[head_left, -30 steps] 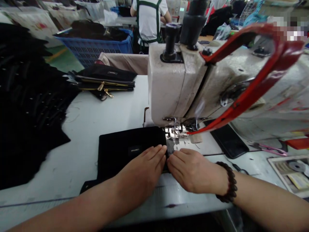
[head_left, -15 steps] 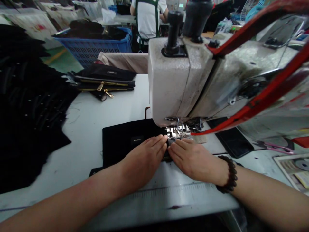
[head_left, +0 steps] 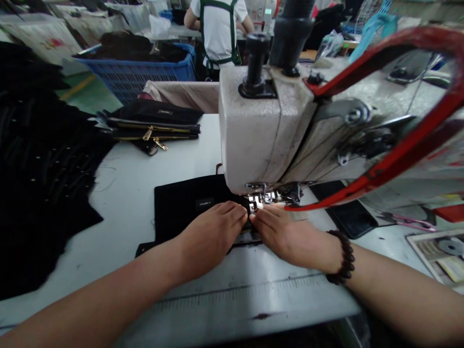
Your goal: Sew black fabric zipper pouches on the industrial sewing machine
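A black fabric piece (head_left: 177, 193) with a small dark label lies flat on the white sewing table, its right end at the metal presser foot (head_left: 255, 200) of the sewing machine (head_left: 250, 130). My left hand (head_left: 213, 232) rests palm down on the fabric, fingers close together and slightly bent, the tips just left of the foot. Its thumb is hidden. Just right of it, my right hand (head_left: 286, 232) lies flat with its fingertips at the fabric's edge, in front of the foot. A dark beaded bracelet (head_left: 341, 256) circles the right wrist. The needle tip cannot be made out.
Black pouches (head_left: 155, 125) with gold zip pulls lie behind. A tall heap of black pieces (head_left: 43, 169) covers the left side. On the right are a black phone-like slab (head_left: 351, 220) and pink-handled scissors (head_left: 413, 221). A red guard (head_left: 391, 159) arches over the machine. Another person (head_left: 219, 34) sits beyond.
The machine's metal lever now shows higher up on its side. My left fingers are a little more bent, and both hands have shifted slightly left in view. The camera view has moved a little.
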`<state>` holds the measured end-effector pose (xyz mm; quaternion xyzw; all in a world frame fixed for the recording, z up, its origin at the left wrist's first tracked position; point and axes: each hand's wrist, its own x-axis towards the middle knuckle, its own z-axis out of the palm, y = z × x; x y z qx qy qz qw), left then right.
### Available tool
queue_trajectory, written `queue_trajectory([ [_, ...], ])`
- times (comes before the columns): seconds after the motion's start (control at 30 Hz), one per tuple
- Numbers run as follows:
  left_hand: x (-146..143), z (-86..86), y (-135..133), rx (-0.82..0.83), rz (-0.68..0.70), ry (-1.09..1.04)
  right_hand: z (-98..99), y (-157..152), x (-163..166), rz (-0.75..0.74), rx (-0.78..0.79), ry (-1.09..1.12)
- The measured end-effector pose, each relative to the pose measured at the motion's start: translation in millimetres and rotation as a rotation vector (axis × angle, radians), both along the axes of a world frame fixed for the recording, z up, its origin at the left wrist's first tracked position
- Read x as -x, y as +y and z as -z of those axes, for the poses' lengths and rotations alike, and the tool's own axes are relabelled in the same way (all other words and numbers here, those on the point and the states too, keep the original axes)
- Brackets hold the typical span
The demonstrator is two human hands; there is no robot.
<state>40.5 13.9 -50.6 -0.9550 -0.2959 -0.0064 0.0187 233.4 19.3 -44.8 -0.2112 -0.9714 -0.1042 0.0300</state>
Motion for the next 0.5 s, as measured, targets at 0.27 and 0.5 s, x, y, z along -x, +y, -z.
queue_trajectory([
  [0.27,5.9,1.6,-5.5,-0.124,0.077,-0.009,-1.4,-2.5,-6.5,-0.018,0.083,0.086],
  [0.5,3.9,-1.1,-4.8,-0.203,0.125,0.027,0.6,-3.4,-6.7,0.012,0.141,0.084],
])
